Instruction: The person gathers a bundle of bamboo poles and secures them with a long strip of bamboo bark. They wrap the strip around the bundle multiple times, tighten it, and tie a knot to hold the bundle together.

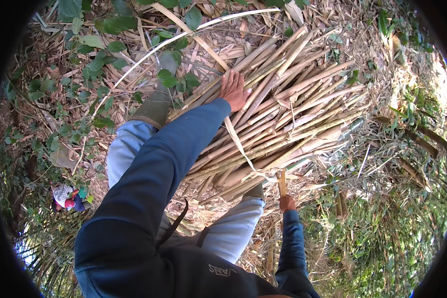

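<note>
A large heap of cut, dry bamboo-like stalks (303,107) lies on the ground in front of me, the stalks running roughly side by side. My left hand (233,90) rests flat on top of the heap's far left part, fingers stretched out. A pale flat strip (236,136) crosses the stalks from below my left wrist down to their near edge. Just beyond that near edge, my right hand (287,202) is closed round a short tan piece (282,183) that looks like split bamboo. Whether the strip joins this piece I cannot tell.
My boot (154,107) stands at the heap's left end, my other leg at its near side. A long pale curved stem (149,54) arches over leafy plants (99,59) at upper left. Colourful cloth-like items (69,197) lie far left. Dry leaves cover the ground; greenery grows at right.
</note>
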`<state>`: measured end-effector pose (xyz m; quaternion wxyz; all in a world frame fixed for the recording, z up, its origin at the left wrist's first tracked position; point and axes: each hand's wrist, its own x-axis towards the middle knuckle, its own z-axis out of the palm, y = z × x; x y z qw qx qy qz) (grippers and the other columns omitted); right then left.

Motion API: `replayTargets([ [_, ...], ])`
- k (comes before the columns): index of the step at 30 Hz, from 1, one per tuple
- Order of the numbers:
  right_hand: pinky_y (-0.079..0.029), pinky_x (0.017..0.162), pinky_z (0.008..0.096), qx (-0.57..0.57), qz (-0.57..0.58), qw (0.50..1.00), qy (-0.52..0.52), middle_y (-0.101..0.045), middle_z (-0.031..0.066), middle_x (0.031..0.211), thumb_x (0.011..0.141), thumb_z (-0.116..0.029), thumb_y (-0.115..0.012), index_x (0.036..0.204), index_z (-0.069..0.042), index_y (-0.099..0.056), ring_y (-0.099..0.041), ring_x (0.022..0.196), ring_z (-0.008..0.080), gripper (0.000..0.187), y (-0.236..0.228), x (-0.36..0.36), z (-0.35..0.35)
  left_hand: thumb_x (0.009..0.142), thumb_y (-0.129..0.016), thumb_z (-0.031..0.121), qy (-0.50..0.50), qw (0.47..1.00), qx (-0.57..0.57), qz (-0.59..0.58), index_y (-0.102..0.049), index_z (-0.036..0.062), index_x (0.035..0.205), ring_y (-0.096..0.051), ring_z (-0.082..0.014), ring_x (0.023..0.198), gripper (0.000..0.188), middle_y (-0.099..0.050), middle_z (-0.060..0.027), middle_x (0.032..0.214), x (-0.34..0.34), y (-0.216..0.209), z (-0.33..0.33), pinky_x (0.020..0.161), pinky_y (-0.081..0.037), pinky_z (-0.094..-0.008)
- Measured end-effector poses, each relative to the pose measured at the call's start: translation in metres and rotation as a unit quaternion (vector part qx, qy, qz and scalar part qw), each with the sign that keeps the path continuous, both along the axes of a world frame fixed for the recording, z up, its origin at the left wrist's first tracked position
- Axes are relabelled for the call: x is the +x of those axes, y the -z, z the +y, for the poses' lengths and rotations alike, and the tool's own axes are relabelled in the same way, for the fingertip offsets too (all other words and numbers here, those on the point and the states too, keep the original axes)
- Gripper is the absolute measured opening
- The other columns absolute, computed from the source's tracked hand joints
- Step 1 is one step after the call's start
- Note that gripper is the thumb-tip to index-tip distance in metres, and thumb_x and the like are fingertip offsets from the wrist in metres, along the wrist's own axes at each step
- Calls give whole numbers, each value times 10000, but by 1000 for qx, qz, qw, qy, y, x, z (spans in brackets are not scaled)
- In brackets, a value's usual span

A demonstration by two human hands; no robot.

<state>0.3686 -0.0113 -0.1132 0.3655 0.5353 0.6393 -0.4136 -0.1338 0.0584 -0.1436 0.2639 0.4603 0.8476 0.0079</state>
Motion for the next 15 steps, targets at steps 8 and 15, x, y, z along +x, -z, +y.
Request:
replayTargets([
  [8,-227,303,241,-178,-24,834,521,-340,-18,503,832,-202,-396,885,-5,-563,-284,346,81,264,-34,-52,-5,858,-503,303,-532,753,386,-4,-468,-76,936,-480,-271,830,388,-482,-188,956,-199,-51,26,759,-382,-392],
  [15,-353,364,327,-157,-73,869,464,-440,53,467,856,-311,-408,821,-4,-604,-437,370,180,366,-15,-11,-16,881,-490,317,-440,804,388,-95,-593,-11,913,-535,-210,686,345,-575,-97,729,-232,-86,43,694,-422,-347],
])
